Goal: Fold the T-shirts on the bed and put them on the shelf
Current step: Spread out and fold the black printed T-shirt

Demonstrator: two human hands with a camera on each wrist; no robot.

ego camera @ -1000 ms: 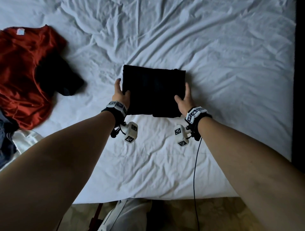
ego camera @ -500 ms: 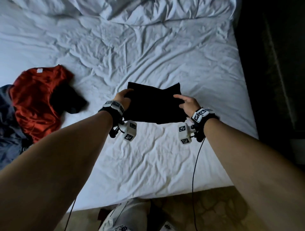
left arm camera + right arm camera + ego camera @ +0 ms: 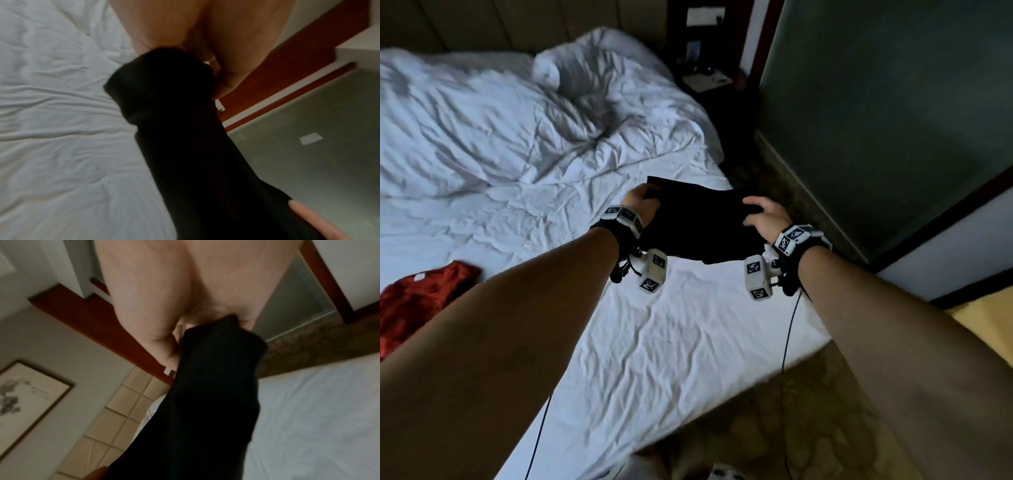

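Two hands, one loose bundle

We hold the folded black T-shirt [image 3: 702,222] clear of the bed [image 3: 688,342], our left hand [image 3: 642,205] pinching one end and our right hand [image 3: 765,217] curled over the other. Its middle sags between our hands, so we judge the folds could slip open on the way to the shelf, which we cannot see. A red T-shirt [image 3: 417,294] lies unfolded well left of our hands.

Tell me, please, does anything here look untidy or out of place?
Only small things. The folded black T-shirt, held by the left hand and the right hand, sags at its near edge. A red T-shirt lies crumpled, unfolded, on the bed.
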